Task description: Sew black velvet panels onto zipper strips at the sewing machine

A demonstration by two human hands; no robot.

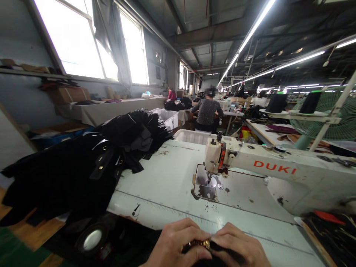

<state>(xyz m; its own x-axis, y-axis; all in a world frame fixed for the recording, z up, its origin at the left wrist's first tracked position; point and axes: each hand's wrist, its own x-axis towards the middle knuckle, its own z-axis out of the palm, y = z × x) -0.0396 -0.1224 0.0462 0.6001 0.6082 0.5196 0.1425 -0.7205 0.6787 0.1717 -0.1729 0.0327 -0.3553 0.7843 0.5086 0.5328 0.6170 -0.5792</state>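
Observation:
At the front edge of the sewing table, my left hand and my right hand are close together. Fingers of both pinch a small black piece of material with a shiny gold-coloured metal part on it. Most of the piece is hidden by my fingers and the frame's lower edge. Beyond my hands stands a white sewing machine, lettered in orange, with no material visible under its needle. To the left, a large heap of black fabric pieces, some with gold eyelets, hangs over the table's edge.
Behind the table stands a white plastic basket; a person sits past it, back turned. Black thread cones and a green fan are at the right. Dark pieces with a red item lie at the lower right.

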